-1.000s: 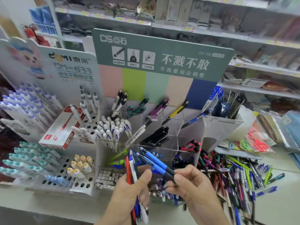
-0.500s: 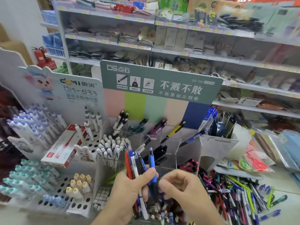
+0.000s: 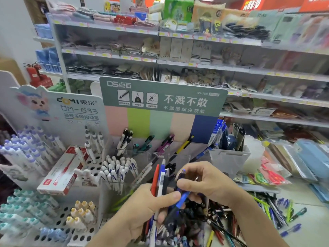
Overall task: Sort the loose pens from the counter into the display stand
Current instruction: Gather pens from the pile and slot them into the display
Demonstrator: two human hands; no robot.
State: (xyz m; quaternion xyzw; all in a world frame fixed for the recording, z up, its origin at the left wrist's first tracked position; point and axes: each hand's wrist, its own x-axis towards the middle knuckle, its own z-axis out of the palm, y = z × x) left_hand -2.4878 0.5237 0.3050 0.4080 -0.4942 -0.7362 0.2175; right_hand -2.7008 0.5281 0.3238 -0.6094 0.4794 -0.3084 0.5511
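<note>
1. Left hand [image 3: 142, 207] grips a bunch of pens [image 3: 161, 182] upright, fingers curled round it: one red, one blue-and-white and one black show plainly above the thumb; more may sit behind.
2. Right hand [image 3: 210, 180] pinches a blue pen [image 3: 181, 196] with thumb and forefinger, laying it against the bunch; the left thumb touches its barrel.
3. Both hands hover just above the front compartments of the clear display stand [image 3: 229, 155].
4. Stand's back row: five compartments with black-white, teal, purple, yellow and blue pens.
5. Green header card [image 3: 163, 97] reads "DS点石", "DS-758", "不溅不散", "不溅墨细尖钢笔"; three pictograms on it.
6. Left neighbour, a white card [image 3: 78, 107], reads "DOMI 東米", "DM-633"; the line below it is blurred.
7. Red-and-white box [image 3: 62, 175] lies on the white peg rack.
8. Loose pens [image 3: 267, 213] lie heaped on the counter [image 3: 309, 234] right of the hands, too tangled to count.
</note>
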